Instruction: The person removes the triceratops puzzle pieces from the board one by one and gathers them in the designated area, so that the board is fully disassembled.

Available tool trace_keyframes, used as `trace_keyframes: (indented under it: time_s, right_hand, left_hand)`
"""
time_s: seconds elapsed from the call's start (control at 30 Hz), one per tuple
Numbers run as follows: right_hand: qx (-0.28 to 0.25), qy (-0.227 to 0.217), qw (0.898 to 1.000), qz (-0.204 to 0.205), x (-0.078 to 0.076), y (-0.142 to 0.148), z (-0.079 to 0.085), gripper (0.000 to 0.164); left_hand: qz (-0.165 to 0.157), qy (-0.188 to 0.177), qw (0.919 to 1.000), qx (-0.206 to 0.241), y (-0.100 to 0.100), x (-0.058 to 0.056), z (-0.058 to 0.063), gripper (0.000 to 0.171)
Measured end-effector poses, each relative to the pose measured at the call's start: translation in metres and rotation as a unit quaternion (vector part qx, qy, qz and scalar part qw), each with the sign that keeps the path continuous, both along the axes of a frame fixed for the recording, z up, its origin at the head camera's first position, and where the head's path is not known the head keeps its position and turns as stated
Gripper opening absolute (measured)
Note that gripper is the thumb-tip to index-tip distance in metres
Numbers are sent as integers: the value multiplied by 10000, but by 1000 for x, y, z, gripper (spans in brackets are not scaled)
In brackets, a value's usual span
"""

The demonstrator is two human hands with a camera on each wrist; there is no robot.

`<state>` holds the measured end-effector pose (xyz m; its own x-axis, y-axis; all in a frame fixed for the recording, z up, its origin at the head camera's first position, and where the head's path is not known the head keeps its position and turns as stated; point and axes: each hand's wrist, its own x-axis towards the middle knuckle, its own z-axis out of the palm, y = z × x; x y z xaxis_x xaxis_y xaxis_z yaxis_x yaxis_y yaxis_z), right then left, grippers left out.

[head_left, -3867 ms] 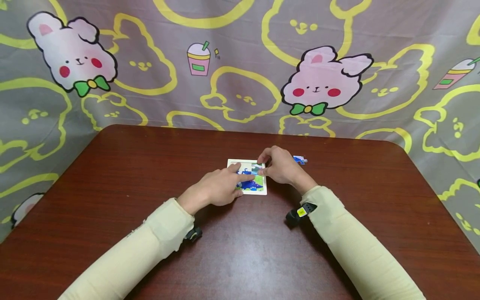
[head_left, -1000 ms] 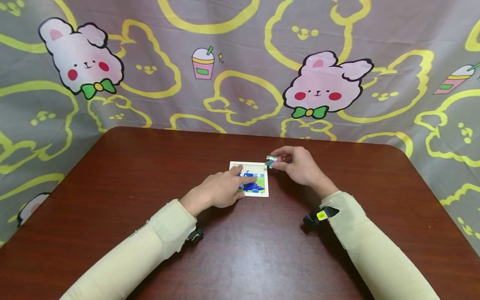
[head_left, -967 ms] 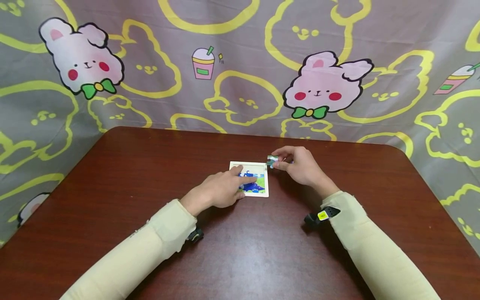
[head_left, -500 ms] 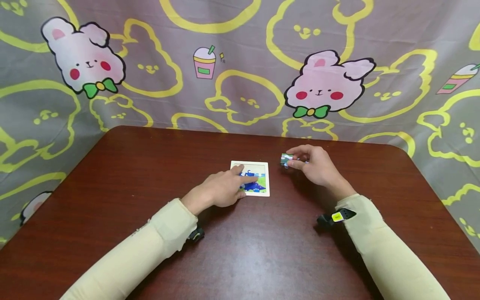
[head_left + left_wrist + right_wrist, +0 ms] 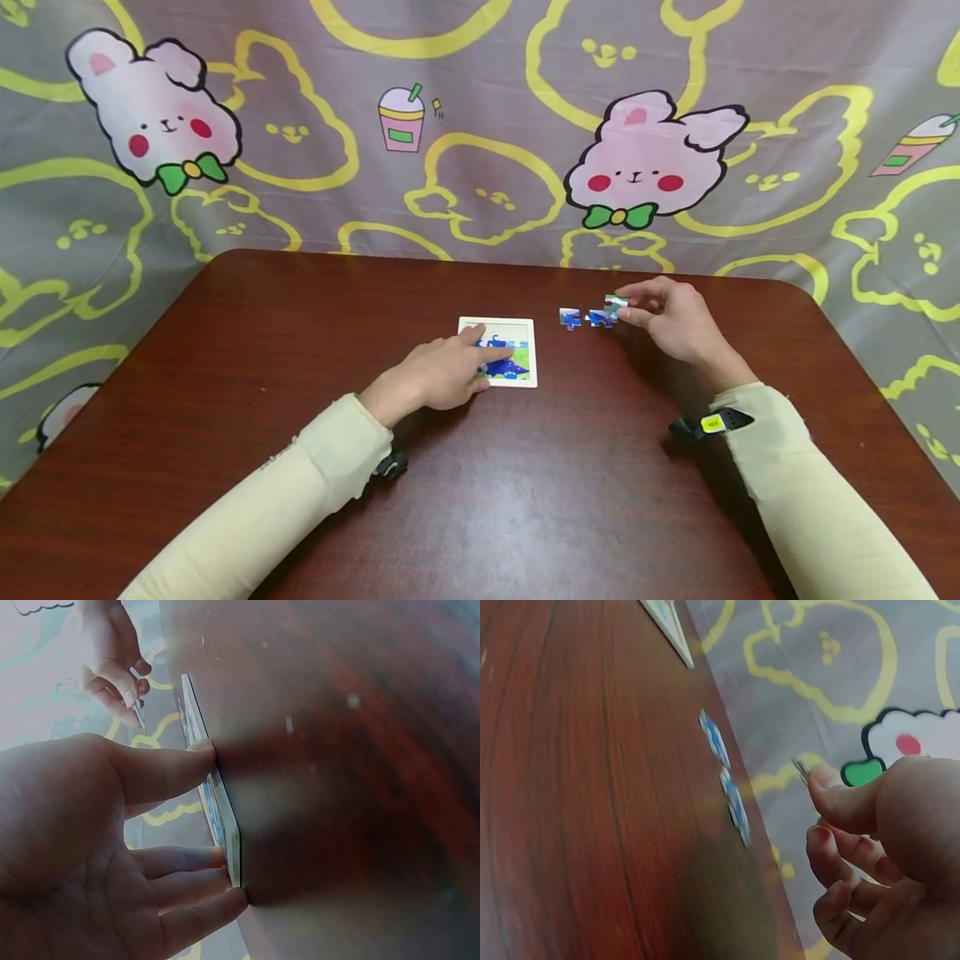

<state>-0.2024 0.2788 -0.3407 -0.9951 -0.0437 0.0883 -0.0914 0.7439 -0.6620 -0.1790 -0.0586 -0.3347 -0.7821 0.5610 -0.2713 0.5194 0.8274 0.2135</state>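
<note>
A small jigsaw puzzle in a square white frame (image 5: 512,384) lies on the table, showing a blue figure on green. My left hand (image 5: 444,373) rests over its left side, fingers spread and mostly straight; one finger lies across the picture. In the left wrist view the thumb (image 5: 169,769) and fingertips touch the frame's edges. My right hand (image 5: 678,323) pinches a green-and-white puzzle piece (image 5: 615,303) between thumb and fingers, raised above the table. Two loose blue puzzle pieces, one left (image 5: 570,317) and one right (image 5: 599,318), lie between the frame and that hand.
The dark red-brown wooden table (image 5: 480,500) has a rounded far corner on each side. Behind it hangs a grey curtain (image 5: 480,100) with rabbit heads and yellow outlines. Both sleeves are cream, with black straps at the wrists.
My right hand has taken the green-and-white piece from the frame's upper right corner and carried it right, past the loose pieces, which now show. My left hand has stayed on the puzzle.
</note>
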Motion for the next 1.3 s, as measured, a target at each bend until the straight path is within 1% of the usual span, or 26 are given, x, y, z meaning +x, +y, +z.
trace_keyframes:
  time_s: [0.17,0.5,0.7,0.97,1.3]
  right_hand:
    - [290,51,9995,-83,0,16,-3,31]
    - [697,-105,9974,119,-5,36,-17,33]
    - [881,-160,9958,197,-9,36,-21,32]
    - [1054,-203,9940,229,-11,32,-22,31]
    - [1012,-377,9938,258,-9,32,-20,35]
  left_hand:
    - [8,-2,10000,12,0,0,1,57]
    - [8,-6,10000,-27,-1,1,1,58]
    - [-5,14,10000,-39,-1,0,0,58]
    - [-9,48,10000,-19,-2,1,1,58]
    - [-37,71,10000,-52,-3,0,1,58]
